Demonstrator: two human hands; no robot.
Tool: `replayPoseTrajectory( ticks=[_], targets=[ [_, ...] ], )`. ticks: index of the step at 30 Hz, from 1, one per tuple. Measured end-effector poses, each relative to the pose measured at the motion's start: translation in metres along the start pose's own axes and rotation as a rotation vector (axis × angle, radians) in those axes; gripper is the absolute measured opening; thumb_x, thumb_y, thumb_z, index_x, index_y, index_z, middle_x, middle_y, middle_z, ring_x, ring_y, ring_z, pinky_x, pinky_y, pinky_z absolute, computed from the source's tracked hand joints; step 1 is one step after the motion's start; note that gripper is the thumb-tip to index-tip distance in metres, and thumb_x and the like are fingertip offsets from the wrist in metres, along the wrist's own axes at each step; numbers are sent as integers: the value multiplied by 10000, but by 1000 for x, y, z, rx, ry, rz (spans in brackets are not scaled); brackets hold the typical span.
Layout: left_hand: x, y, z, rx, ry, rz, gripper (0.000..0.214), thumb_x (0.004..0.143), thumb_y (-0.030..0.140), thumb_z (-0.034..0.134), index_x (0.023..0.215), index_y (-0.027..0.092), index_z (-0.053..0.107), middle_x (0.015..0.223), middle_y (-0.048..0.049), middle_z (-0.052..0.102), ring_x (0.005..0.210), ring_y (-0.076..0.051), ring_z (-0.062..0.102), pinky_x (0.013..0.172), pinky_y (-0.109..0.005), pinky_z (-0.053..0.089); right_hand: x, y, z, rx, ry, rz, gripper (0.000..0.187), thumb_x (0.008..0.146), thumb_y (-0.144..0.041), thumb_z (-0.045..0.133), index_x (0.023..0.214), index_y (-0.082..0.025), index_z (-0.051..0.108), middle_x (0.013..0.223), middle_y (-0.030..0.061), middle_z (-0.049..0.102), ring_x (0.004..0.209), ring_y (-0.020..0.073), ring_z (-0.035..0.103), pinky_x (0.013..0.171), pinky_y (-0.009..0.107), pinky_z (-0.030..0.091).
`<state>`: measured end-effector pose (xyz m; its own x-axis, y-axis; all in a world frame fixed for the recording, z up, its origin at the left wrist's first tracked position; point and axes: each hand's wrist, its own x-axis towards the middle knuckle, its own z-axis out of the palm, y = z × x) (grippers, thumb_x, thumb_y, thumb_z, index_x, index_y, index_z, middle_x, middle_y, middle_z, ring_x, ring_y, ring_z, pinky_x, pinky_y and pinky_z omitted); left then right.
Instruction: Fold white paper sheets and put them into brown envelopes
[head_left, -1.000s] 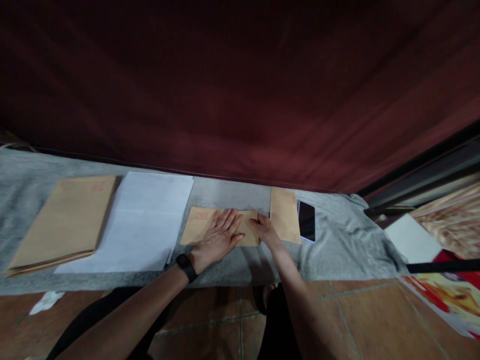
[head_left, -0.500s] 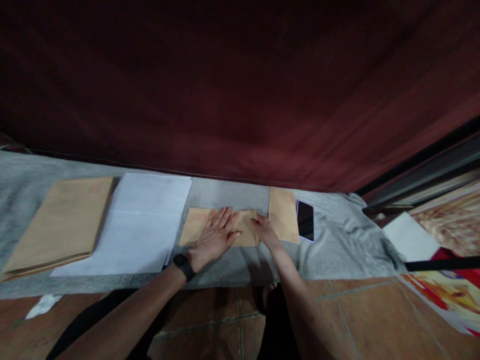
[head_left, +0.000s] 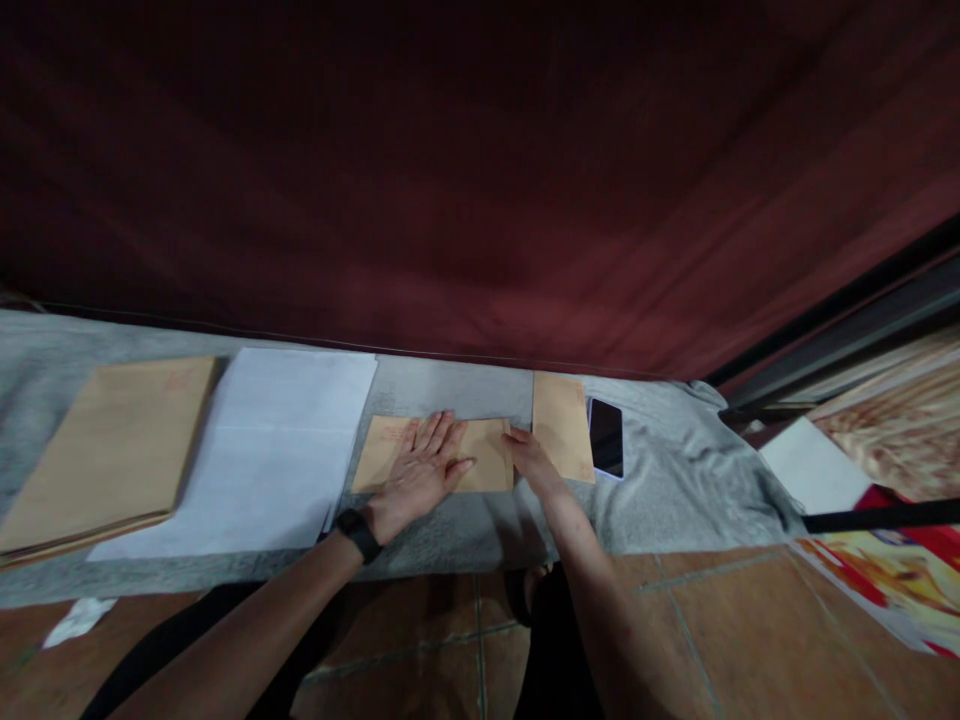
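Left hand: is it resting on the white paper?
No, the left hand lies with fingers spread on the middle brown envelope, to the right of the white paper.

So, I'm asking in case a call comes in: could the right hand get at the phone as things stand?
Probably yes: the phone lies close by, face uncovered, and only a flat brown envelope lies between it and the right hand, low enough to reach over.
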<state>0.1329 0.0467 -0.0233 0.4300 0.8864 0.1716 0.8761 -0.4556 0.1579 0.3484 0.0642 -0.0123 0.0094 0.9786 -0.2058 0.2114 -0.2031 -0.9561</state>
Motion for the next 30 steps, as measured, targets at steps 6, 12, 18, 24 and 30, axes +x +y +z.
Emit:
replayPoseTrajectory(
  ticks=[6,12,18,24,30],
  targets=[
    [1,-5,0,-26,-26,-11,668,1033,554,249,1580,177,319,1651,-127,302,1542,-264,248,1249,-533,158,-11,-10,-7,300,-183,175,338,648,-310,632,968,-221,697,766,15,734,695,197,688,560,251,483],
    [2,-8,3,-44,-27,-13,673,1041,544,201,1595,169,277,1650,-124,308,1538,-260,259,1243,-526,167,-14,-9,-7,358,47,181,572,563,-234,669,1119,-285,544,774,-48,694,654,190,657,553,255,466],
    [2,-5,3,-30,-27,-23,677,1041,544,189,1579,155,318,1654,-120,298,1542,-270,246,1246,-538,161,-12,-2,-9,284,48,75,338,582,-277,693,877,-263,528,754,-59,650,680,166,623,585,234,448],
    [2,-5,2,-26,-22,-30,668,1041,547,204,1578,169,321,1652,-112,304,1542,-265,246,1249,-523,159,-10,7,-10,175,58,80,259,638,-317,698,881,-227,680,824,-10,717,788,190,657,668,266,489],
    [0,-4,1,-36,-10,-18,677,1041,547,205,1579,151,315,1650,-127,305,1543,-267,243,1250,-537,152,-8,10,-13,28,45,53,284,698,-421,684,892,-223,748,798,9,735,728,189,659,612,269,485]
  ],
)
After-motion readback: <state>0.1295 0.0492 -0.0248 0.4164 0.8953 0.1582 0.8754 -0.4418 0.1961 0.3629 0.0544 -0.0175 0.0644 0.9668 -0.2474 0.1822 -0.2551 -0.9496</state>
